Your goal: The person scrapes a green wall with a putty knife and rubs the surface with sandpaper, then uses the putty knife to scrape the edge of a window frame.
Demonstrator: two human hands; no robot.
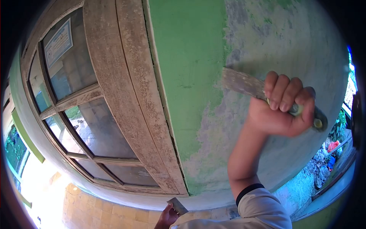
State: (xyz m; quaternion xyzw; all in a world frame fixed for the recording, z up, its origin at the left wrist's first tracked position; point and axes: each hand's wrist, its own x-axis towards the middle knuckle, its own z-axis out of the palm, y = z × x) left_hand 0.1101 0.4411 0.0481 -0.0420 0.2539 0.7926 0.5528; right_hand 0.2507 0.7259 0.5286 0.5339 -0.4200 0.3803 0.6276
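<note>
My right hand point(284, 103) is raised against the wall, its fingers wrapped around the handle of a scraper point(244, 83). The scraper's long, flat blade is worn and stained, and its end lies at the border between green paint and a patchy grey area. Behind the fist, the dark end of the handle sticks out with a yellowish round spot. Low in the view, my left hand point(166, 217) pinches a small flat grey rectangular plate point(178, 206) by its edge, away from the wall patch.
The wall point(187, 76) has smooth green paint beside the frame and mottled grey-green elsewhere. A weathered wooden window frame point(126, 84) with glass panes stands left, a paper certificate point(59, 42) behind one. Yellowish floor tiles point(99, 210) run below. Clutter and plants point(331, 152) show at far right.
</note>
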